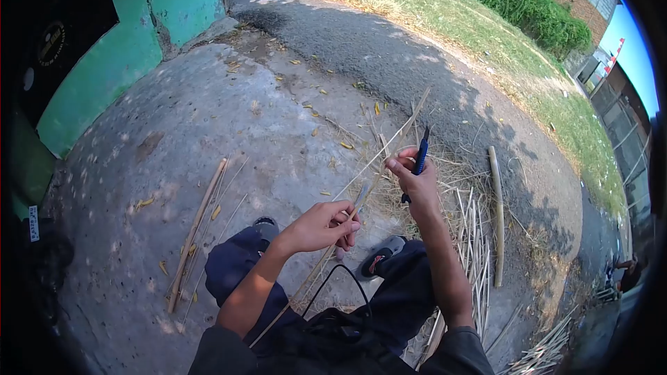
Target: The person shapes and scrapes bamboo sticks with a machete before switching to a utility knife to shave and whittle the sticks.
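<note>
My left hand (324, 226) is closed around a long, thin bamboo strip (301, 293), which slants from my lap up toward the far right. A small pale grey-blue piece (362, 196) shows just above its fingertips; what it is I cannot make out. Farther up the strip, my right hand (420, 184) is closed on a blue utility knife (421, 157), its dark blade pointing up and away. The thumb and forefinger of that hand are at the strip as well; whether they pinch it I cannot tell.
Split bamboo strips (474, 239) and shavings lie right of my feet, beside a thick bamboo stick (497, 215). Another stick (198, 236) with thin strips lies left on the concrete (174, 125). More strips (545, 351) are at lower right. A green wall (104, 97) stands left.
</note>
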The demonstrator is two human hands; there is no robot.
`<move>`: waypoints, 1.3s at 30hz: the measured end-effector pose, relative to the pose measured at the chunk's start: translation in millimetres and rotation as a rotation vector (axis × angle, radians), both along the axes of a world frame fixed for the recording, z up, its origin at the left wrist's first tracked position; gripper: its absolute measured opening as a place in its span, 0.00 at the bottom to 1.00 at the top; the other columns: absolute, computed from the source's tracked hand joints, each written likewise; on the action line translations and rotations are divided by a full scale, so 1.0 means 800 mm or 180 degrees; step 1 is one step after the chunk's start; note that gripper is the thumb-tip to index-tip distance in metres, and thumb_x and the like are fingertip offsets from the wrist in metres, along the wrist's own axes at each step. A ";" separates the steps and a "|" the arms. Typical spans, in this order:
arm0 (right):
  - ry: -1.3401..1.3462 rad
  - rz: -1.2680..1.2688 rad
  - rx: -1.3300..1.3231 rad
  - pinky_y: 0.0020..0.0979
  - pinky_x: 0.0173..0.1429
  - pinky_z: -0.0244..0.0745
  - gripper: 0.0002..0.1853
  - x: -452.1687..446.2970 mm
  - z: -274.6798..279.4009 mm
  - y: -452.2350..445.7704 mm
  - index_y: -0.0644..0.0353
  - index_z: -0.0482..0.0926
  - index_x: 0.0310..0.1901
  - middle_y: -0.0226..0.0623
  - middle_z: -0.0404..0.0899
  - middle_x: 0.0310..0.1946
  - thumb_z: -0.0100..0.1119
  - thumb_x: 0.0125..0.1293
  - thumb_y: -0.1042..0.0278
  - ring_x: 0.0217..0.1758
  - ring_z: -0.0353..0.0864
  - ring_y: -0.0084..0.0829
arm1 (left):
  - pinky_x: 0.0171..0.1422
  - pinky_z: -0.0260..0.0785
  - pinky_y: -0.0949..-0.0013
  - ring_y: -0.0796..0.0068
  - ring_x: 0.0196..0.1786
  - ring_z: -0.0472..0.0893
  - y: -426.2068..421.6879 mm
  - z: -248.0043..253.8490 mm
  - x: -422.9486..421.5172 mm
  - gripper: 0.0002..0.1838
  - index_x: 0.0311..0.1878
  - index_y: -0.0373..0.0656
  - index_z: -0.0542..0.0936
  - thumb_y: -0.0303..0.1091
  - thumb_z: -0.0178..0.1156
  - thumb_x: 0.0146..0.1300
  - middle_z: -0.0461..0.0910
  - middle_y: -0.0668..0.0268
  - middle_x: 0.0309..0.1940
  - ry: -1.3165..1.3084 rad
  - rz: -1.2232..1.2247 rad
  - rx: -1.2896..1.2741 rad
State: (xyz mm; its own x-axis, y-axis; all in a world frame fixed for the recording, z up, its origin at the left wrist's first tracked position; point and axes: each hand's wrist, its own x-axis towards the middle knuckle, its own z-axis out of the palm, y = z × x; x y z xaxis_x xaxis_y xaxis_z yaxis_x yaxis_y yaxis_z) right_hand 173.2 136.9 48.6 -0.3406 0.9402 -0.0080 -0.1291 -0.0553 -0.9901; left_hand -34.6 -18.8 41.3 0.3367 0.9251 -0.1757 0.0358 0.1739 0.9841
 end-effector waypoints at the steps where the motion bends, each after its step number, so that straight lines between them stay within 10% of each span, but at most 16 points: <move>1: 0.0026 -0.0009 0.0005 0.19 0.26 0.54 0.18 -0.003 -0.005 0.000 0.56 0.82 0.51 0.25 0.88 0.36 0.81 0.64 0.70 0.24 0.68 0.08 | 0.39 0.84 0.70 0.73 0.36 0.89 -0.004 -0.005 0.001 0.08 0.49 0.35 0.76 0.32 0.55 0.84 0.85 0.61 0.32 -0.0086 0.0154 -0.0066; 10: -0.1141 0.0362 0.1395 0.36 0.35 0.70 0.15 -0.019 -0.016 -0.034 0.62 0.81 0.53 0.31 0.86 0.30 0.61 0.80 0.57 0.31 0.79 0.22 | 0.28 0.64 0.74 0.85 0.24 0.69 -0.019 -0.030 -0.004 0.10 0.49 0.38 0.76 0.34 0.50 0.86 0.73 0.71 0.27 -0.0128 0.1311 0.0216; 15: -0.2237 0.0767 0.2638 0.47 0.34 0.72 0.16 -0.041 -0.009 -0.071 0.60 0.80 0.49 0.49 0.80 0.24 0.62 0.79 0.53 0.27 0.83 0.53 | 0.30 0.63 0.73 0.86 0.25 0.68 -0.026 -0.033 0.001 0.11 0.47 0.40 0.77 0.35 0.50 0.86 0.72 0.72 0.26 0.0130 0.1697 0.0552; 24: -0.2358 0.0701 0.2906 0.46 0.29 0.72 0.15 -0.043 -0.010 -0.073 0.57 0.81 0.44 0.44 0.79 0.19 0.64 0.77 0.51 0.22 0.82 0.50 | 0.34 0.68 0.68 0.80 0.27 0.75 -0.034 -0.017 0.009 0.10 0.44 0.38 0.79 0.32 0.52 0.82 0.75 0.68 0.23 0.0610 0.2037 0.0817; 32: -0.2476 0.0457 0.2885 0.45 0.28 0.71 0.16 -0.038 -0.015 -0.065 0.57 0.81 0.43 0.44 0.79 0.20 0.65 0.77 0.51 0.21 0.82 0.48 | 0.41 0.76 0.44 0.38 0.43 0.86 -0.031 -0.020 0.030 0.07 0.46 0.35 0.76 0.29 0.53 0.81 0.86 0.47 0.34 0.1239 0.2285 0.1278; 39: -0.2531 0.0431 0.2547 0.45 0.30 0.70 0.17 -0.026 -0.011 -0.047 0.59 0.82 0.42 0.46 0.78 0.19 0.63 0.78 0.51 0.21 0.81 0.49 | 0.37 0.73 0.46 0.38 0.37 0.85 -0.035 -0.036 0.045 0.05 0.46 0.36 0.75 0.28 0.53 0.80 0.83 0.47 0.31 0.1665 0.2272 0.1490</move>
State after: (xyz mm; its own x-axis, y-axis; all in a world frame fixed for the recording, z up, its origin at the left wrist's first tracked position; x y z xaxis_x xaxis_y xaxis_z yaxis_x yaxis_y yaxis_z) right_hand 152.4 99.3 40.2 -0.6065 0.7283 0.3189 0.5106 0.6643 -0.5458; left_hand 1.4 -46.4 12.6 -0.3401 0.8943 0.2908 0.5223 -0.0775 0.8492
